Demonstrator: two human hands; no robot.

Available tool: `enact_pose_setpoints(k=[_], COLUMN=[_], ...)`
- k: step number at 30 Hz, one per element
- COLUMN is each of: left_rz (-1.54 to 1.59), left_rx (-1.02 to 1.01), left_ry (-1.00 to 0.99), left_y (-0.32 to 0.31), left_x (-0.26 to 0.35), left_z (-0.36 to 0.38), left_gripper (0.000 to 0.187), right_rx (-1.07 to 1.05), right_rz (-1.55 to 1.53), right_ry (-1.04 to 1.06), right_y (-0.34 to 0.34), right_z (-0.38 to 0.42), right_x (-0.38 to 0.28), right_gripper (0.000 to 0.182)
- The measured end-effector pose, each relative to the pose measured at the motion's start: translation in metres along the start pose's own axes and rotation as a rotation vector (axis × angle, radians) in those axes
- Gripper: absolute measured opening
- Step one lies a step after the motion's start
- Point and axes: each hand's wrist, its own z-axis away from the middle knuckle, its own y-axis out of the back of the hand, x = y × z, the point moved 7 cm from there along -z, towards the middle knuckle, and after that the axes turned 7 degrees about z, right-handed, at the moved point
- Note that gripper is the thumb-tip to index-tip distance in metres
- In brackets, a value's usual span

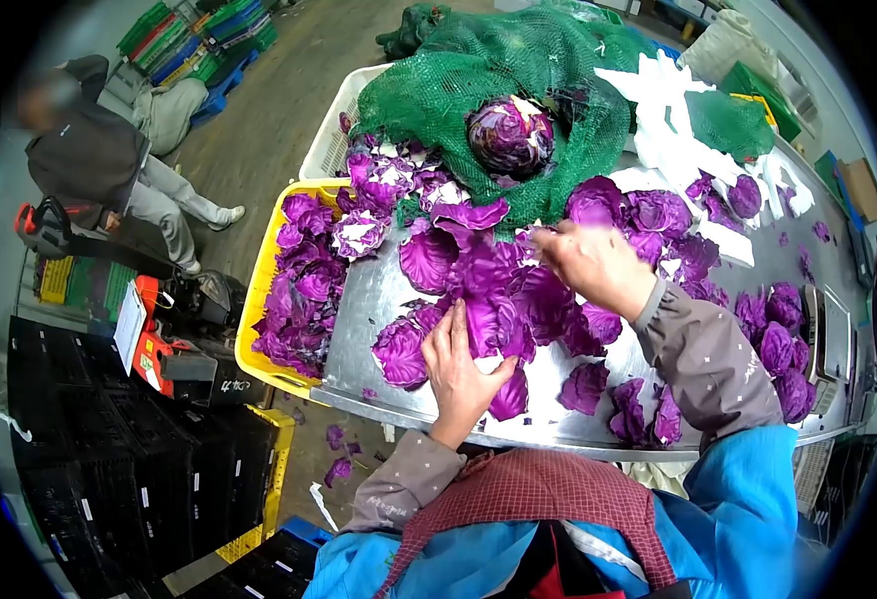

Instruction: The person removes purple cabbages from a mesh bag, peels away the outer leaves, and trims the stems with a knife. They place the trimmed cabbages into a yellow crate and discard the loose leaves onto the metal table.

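Observation:
My left hand (456,377) cups a red cabbage (493,324) with loosened outer leaves, fingers along its left side and thumb at its near right. My right hand (598,262) is closed just beyond it, above the leaves. Blur at the fingertips hides what it grips, if anything. Loose purple leaves (585,387) lie around both hands on the metal table (358,371). A whole red cabbage (510,138) sits in the green mesh sack (428,85) at the far side.
A yellow crate (249,329) of leaves stands at the table's left, with a white crate (330,140) behind. Trimmed cabbages (783,349) lie at right beside a scale (830,334). White foam netting (663,105) lies beyond. Black crates (139,439) and another person (89,150) are at left.

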Motion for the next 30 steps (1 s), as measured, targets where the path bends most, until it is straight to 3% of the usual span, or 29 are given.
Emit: enact_pose_setpoints(k=[2,4,6,7,8,11,12,15,16,18,20,22,24,25,26,30], left_rz=[0.034,0.013,-0.029,0.031,0.176,0.337,0.334,0.384,0.329,0.324,0.331,0.544,0.773,0.866,0.959,0.874], left_rx=[0.012,-0.007,-0.033,-0.033,-0.018,-0.073,-0.075,-0.349,-0.349,-0.125,-0.095,-0.084,-0.057,-0.027,0.001,0.067], left_ry=[0.000,-0.030,-0.065,0.018,-0.022,-0.019,-0.019,0.279,0.246,0.124,0.108,0.162,0.308,0.372,0.436,0.317], left_y=[0.001,-0.003,-0.006,-0.001,0.008,0.016,0.019,0.004,0.001,0.022,0.030,0.032,0.036,0.040,0.041,0.051], left_x=[-0.005,-0.015,-0.023,-0.031,-0.033,-0.047,-0.045,-0.052,-0.058,-0.040,-0.048,-0.062,-0.060,-0.056,-0.055,-0.044], left_z=[0.000,0.002,0.016,0.021,0.019,0.026,0.023,0.017,0.017,0.015,0.018,0.025,0.024,0.022,0.021,0.013], left_gripper=[0.097,0.096,0.094,0.091,0.093,0.095,0.095,0.084,0.079,0.077,0.076,0.074,0.072,0.072,0.073,0.072], right_rx=[-0.090,-0.141,-0.294,-0.097,-0.166,-0.139,-0.128,0.079,0.057,0.019,0.049,-0.148,0.229,0.345,0.336,-0.162], right_rz=[-0.201,-0.359,-0.716,-0.868,-0.954,-0.934,-0.719,-0.548,-0.547,-0.484,-0.685,-0.694,-0.666,-0.553,-0.644,-0.793], right_ry=[0.045,-0.049,-0.158,-0.178,-0.299,-0.328,-0.211,-0.084,-0.102,-0.344,-0.471,-0.515,-0.469,-0.420,-0.352,-0.282], right_y=[-0.006,-0.035,-0.089,-0.091,-0.106,-0.115,-0.095,-0.076,-0.080,-0.097,-0.135,-0.106,-0.068,-0.044,-0.027,-0.039], right_z=[-0.001,-0.008,-0.019,-0.028,-0.023,-0.025,-0.026,-0.015,-0.016,-0.019,-0.009,0.005,0.017,0.022,0.026,0.030], right_x=[-0.028,-0.045,-0.052,-0.056,-0.048,-0.047,-0.061,-0.094,-0.092,-0.054,-0.015,-0.016,-0.018,-0.026,-0.038,-0.084], right_gripper=[0.075,0.089,0.091,0.089,0.075,0.045,0.034,0.022,0.021,0.021,0.025,0.035,0.046,0.056,0.054,0.044])
